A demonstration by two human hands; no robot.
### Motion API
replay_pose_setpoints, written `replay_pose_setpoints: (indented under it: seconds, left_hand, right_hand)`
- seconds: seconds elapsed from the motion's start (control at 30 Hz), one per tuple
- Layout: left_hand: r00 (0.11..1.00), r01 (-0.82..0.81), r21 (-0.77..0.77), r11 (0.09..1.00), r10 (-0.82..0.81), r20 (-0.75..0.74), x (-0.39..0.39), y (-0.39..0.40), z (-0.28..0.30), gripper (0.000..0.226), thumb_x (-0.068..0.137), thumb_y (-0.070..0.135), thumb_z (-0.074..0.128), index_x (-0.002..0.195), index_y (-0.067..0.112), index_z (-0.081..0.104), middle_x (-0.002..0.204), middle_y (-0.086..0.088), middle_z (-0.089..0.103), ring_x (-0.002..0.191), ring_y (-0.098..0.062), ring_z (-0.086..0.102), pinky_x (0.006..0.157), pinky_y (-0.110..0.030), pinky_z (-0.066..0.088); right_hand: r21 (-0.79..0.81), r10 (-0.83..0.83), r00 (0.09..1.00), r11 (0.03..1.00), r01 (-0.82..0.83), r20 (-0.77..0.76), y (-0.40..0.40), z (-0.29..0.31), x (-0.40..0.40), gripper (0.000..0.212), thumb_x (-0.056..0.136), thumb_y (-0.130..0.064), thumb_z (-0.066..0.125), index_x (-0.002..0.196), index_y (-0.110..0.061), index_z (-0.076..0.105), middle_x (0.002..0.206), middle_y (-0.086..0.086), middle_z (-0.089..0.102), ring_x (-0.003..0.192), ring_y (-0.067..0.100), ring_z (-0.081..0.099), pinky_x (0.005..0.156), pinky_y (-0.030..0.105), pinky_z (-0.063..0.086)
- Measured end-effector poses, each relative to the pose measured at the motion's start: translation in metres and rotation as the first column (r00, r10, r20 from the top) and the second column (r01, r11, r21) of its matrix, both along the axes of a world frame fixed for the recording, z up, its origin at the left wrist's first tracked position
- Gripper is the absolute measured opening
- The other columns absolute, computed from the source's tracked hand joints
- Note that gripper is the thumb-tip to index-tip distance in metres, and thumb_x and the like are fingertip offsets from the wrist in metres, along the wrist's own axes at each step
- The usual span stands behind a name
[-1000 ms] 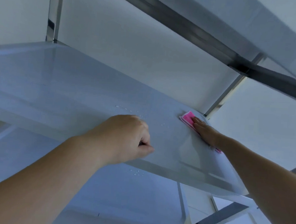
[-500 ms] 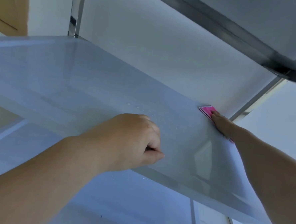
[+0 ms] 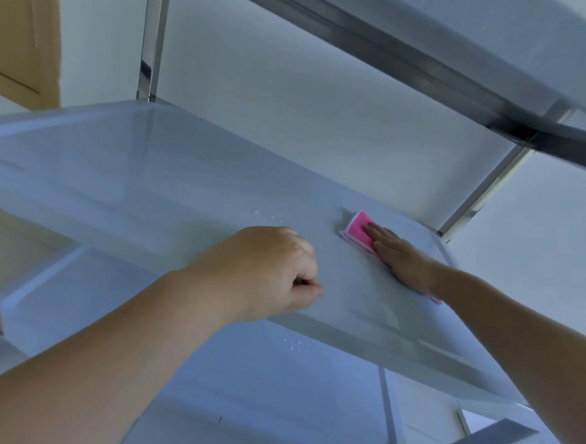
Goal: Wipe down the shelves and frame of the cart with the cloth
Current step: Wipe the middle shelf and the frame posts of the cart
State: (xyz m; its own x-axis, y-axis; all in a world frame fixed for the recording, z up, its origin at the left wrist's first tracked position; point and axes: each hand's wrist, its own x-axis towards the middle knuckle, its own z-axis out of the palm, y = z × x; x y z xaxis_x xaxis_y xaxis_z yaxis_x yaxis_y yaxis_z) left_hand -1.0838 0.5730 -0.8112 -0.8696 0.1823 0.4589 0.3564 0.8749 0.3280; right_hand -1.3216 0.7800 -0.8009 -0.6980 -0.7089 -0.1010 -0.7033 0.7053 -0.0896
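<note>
Pink cloth [image 3: 360,231] is lying under my flat, spread right hand [image 3: 399,259] on the shelf [image 3: 170,193]; my left hand [image 3: 268,271] is gripping the front edge, fingers curled together.

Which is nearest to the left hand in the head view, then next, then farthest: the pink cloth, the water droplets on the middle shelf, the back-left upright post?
From the left hand:
1. Water droplets, on the shelf just beyond its knuckles.
2. Pink cloth, to the right, under the right hand.
3. Back-left upright post, at the shelf's far corner.
</note>
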Motion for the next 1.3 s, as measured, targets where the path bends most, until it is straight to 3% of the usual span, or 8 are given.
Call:
replay_pose_setpoints:
  seconds: [0.17,0.27,0.33,0.4,0.6,0.87,1.03,1.3]
  left_hand:
    - [0.979,-0.001,0.023,1.000,0.005,-0.204,0.011,0.005,0.001,0.032,0.090,0.029,0.054,0.066,0.010,0.061,0.071,-0.001,0.059,0.072,-0.021,0.053,0.061,-0.037,0.047]
    - [0.961,0.085,0.104,0.991,-0.054,-0.271,0.017,-0.001,0.006,0.033,0.091,0.024,0.055,0.065,0.005,0.060,0.069,-0.006,0.058,0.068,-0.023,0.053,0.060,-0.038,0.047]
    - [0.953,0.094,0.051,0.994,-0.075,-0.293,0.023,-0.012,0.009,0.034,0.091,0.026,0.053,0.064,0.007,0.061,0.068,-0.004,0.059,0.066,-0.023,0.054,0.057,-0.036,0.047]
    - [0.957,0.020,-0.022,1.000,-0.026,-0.288,0.028,-0.030,0.010,0.034,0.088,0.033,0.048,0.066,0.014,0.064,0.069,0.002,0.062,0.069,-0.021,0.056,0.055,-0.033,0.048]
    - [0.981,-0.068,0.073,0.995,0.080,-0.175,0.057,-0.080,-0.005,0.023,0.084,0.036,0.052,0.074,0.023,0.069,0.076,0.011,0.065,0.076,-0.017,0.056,0.062,-0.032,0.048]
    - [0.994,0.030,0.074,0.997,-0.022,-0.103,0.052,-0.094,-0.005,0.026,0.079,0.037,0.054,0.073,0.019,0.072,0.074,0.007,0.068,0.076,-0.014,0.062,0.065,-0.033,0.051]
    - [0.997,0.025,0.069,0.997,-0.020,-0.074,0.047,-0.096,-0.003,0.027,0.077,0.042,0.055,0.072,0.021,0.072,0.071,0.008,0.066,0.074,-0.009,0.058,0.067,-0.028,0.049]
    - [0.995,0.054,0.015,0.998,-0.053,-0.079,0.048,-0.100,0.002,0.028,0.083,0.045,0.054,0.072,0.025,0.070,0.073,0.016,0.066,0.072,0.001,0.053,0.068,-0.025,0.048]
  right_hand:
    - [0.032,0.234,0.972,0.972,-0.234,0.004,0.005,0.001,0.095,0.041,0.098,-0.044,0.013,0.135,-0.051,-0.005,0.148,-0.028,-0.010,0.139,-0.007,-0.009,0.113,0.019,-0.008]
    - [-0.057,0.317,0.948,0.947,-0.316,0.007,0.012,0.004,0.132,0.044,0.102,-0.036,0.022,0.142,-0.043,0.007,0.151,-0.027,0.000,0.138,-0.012,-0.008,0.112,0.014,-0.006]
    - [-0.077,0.304,0.952,0.951,-0.301,0.038,0.015,0.008,0.139,0.043,0.103,-0.031,0.025,0.143,-0.038,0.011,0.152,-0.024,0.004,0.138,-0.012,-0.006,0.114,0.016,-0.002]
    - [-0.080,0.277,0.959,0.959,-0.272,0.063,0.016,0.012,0.142,0.043,0.102,-0.029,0.026,0.143,-0.037,0.013,0.151,-0.023,0.005,0.138,-0.012,-0.004,0.115,0.017,-0.001]
    - [0.066,0.282,0.959,0.957,-0.281,-0.004,0.002,0.022,0.152,0.050,0.102,-0.017,0.030,0.144,-0.035,0.010,0.153,-0.021,0.004,0.141,-0.004,-0.005,0.116,0.019,-0.002]
    - [0.007,0.356,0.935,0.935,-0.356,0.016,-0.021,0.015,0.115,0.051,0.101,-0.028,0.036,0.145,-0.043,0.015,0.152,-0.029,0.009,0.141,-0.006,0.005,0.114,0.015,0.004]
    - [-0.082,0.362,0.932,0.930,-0.359,0.026,-0.046,0.007,0.076,0.047,0.098,-0.038,0.031,0.142,-0.041,0.015,0.154,-0.020,0.010,0.142,-0.002,0.007,0.116,0.020,0.003]
    - [-0.071,0.100,0.993,0.993,-0.096,0.058,-0.072,0.007,-0.029,0.048,0.101,-0.031,0.032,0.146,-0.028,0.018,0.156,-0.007,0.010,0.143,0.007,0.009,0.117,0.024,0.000]
